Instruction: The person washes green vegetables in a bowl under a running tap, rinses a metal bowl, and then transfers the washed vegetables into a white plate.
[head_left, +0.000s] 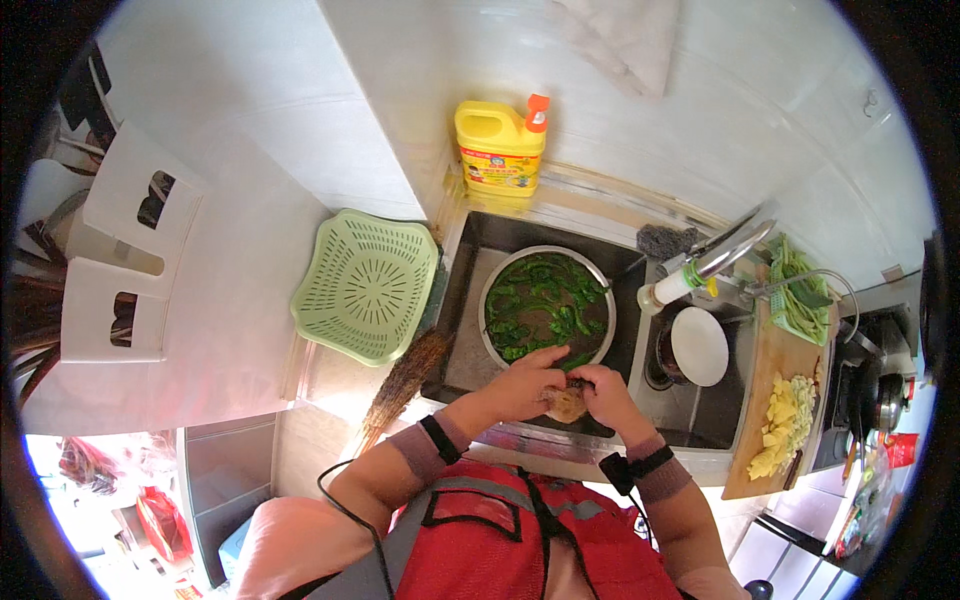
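At the near edge of the left sink basin (463, 375), both hands meet over a small tan-brown lump (567, 406). It is partly covered by fingers, and I cannot tell exactly what it is. My left hand (525, 386) grips it from the left, one finger reaching over the rim of a round metal bowl (486, 330). From the right, the fingertips of my right hand (606, 401) pinch its top. Long green peppers (544, 292) lie in the bowl, apparently in water.
A green plastic basket (367, 289) and a straw brush (405, 379) stand left of the sink. Behind is a yellow detergent jug (499, 150). The faucet (690, 281) overhangs the right basin, with a white bowl (699, 346). Chopped vegetables (784, 420) cover part of a cutting board (742, 480).
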